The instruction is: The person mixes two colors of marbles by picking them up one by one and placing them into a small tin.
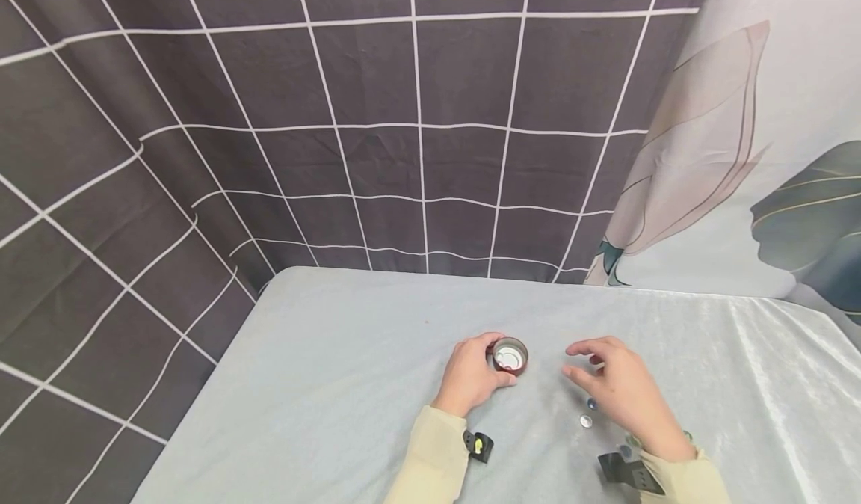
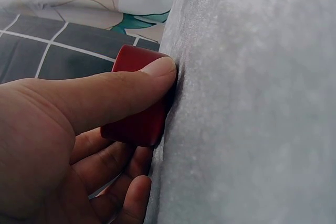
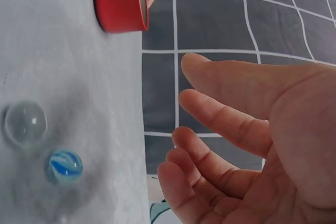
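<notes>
A small round red tin stands upright on the cloth, its open top facing up. What lies on its shiny bottom is too small to tell. My left hand grips the tin's side, its thumb against the red wall. To the right of the tin, my right hand hovers with loosely bent fingers and nothing between them. Nearest to it on the cloth lie a clear glass marble and a blue-swirled marble. More marbles are partly hidden by the right wrist.
A pale grey velvety cloth covers the table. Behind its far edge hangs a dark curtain with a white grid, and a leaf-patterned curtain at the right. Each wrist wears a black strap.
</notes>
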